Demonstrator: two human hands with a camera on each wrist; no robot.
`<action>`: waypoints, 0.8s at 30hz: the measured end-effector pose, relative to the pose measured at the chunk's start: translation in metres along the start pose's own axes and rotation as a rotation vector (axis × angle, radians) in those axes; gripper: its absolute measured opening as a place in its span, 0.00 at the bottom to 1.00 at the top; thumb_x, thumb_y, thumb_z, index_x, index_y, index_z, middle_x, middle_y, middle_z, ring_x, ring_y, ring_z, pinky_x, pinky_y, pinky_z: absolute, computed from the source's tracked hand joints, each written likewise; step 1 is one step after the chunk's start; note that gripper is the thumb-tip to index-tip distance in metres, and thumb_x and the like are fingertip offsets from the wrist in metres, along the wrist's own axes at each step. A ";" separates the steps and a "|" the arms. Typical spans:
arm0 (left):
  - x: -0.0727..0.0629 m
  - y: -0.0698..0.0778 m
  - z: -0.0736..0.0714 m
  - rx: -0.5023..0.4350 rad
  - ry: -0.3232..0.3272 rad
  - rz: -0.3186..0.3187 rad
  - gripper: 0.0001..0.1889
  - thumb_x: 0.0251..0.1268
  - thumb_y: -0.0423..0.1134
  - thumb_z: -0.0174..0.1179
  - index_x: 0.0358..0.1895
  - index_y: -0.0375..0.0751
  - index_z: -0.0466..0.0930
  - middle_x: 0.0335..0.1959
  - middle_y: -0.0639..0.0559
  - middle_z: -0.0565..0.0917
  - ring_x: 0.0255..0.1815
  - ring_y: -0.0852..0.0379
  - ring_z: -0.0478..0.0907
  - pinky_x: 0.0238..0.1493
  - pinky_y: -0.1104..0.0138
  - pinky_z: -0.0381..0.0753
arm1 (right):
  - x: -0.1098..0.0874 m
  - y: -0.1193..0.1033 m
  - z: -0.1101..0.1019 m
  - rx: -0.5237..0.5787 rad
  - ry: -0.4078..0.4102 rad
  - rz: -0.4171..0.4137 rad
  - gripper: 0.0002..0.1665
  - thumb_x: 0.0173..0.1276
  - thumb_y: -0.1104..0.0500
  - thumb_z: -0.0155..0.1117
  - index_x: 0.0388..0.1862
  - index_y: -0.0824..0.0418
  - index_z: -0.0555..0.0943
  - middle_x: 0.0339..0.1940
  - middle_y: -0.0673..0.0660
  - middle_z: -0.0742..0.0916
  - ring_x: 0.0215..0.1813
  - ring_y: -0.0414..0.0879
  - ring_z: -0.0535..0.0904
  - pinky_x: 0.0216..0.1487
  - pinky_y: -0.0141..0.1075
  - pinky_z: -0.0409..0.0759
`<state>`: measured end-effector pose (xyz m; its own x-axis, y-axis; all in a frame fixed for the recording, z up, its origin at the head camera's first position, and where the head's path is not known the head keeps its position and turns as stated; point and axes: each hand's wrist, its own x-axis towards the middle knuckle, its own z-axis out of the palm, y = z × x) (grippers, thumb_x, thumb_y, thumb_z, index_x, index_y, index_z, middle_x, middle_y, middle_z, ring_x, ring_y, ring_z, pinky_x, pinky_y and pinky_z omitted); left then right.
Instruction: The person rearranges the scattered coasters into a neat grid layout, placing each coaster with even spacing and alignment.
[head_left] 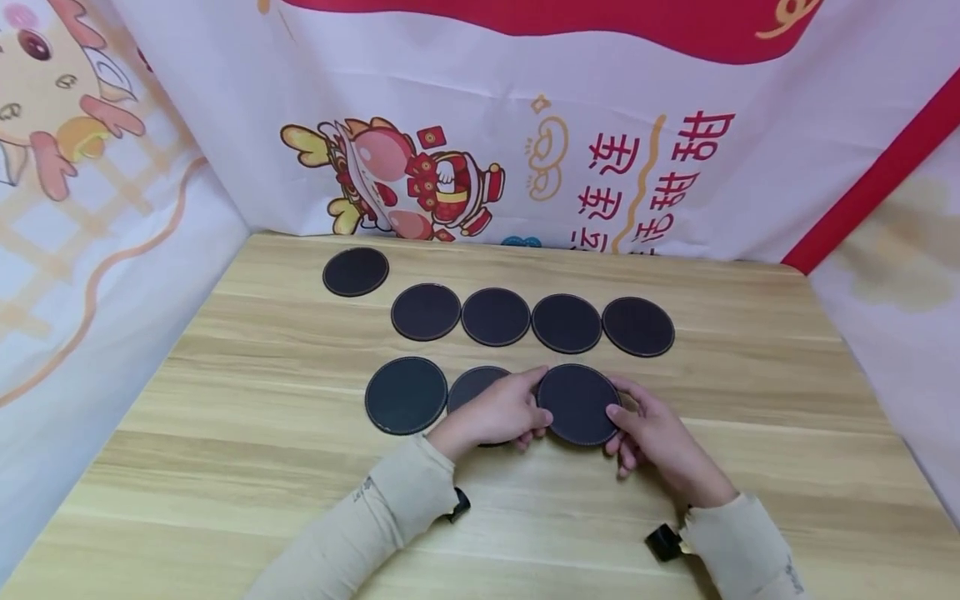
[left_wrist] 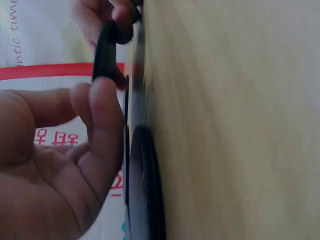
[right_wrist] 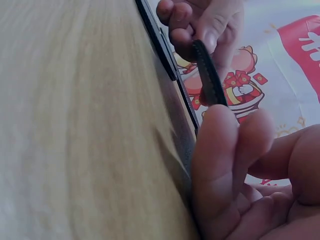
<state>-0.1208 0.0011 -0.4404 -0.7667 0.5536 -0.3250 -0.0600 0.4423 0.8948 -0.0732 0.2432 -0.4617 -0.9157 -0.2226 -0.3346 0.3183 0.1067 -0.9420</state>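
Observation:
Both hands hold one round black coaster (head_left: 579, 405) with a stitched rim. Its left edge is pinched by my left hand (head_left: 501, 410), thumb on the near side of the rim. My right hand (head_left: 654, 432) grips the opposite edge, with the thumb lying over the top face. Seen edge-on in the right wrist view, the coaster (right_wrist: 210, 75) is raised off the wooden table and slightly tilted. Under the left hand lies another coaster (head_left: 468, 398), partly covered by the fingers. Beside that one, a further coaster (head_left: 406, 396) lies flat.
Behind the hands, a row of coasters runs edge to edge, from one at its left end (head_left: 426, 312) to one at its right end (head_left: 638, 327). A separate coaster (head_left: 356, 272) lies at the back left. Printed cloth (head_left: 487, 92) hangs along the table's (head_left: 750, 367) far edge.

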 end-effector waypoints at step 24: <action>0.005 -0.007 -0.001 0.338 0.029 0.013 0.39 0.70 0.36 0.63 0.80 0.38 0.55 0.15 0.55 0.80 0.09 0.60 0.71 0.23 0.67 0.76 | 0.004 0.003 0.005 -0.132 0.068 0.039 0.33 0.79 0.66 0.54 0.79 0.60 0.59 0.18 0.64 0.83 0.09 0.43 0.70 0.15 0.46 0.80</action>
<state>-0.1249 0.0005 -0.4481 -0.7840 0.5426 -0.3015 0.1611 0.6470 0.7453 -0.0747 0.2375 -0.4659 -0.9192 -0.1506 -0.3638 0.3228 0.2410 -0.9153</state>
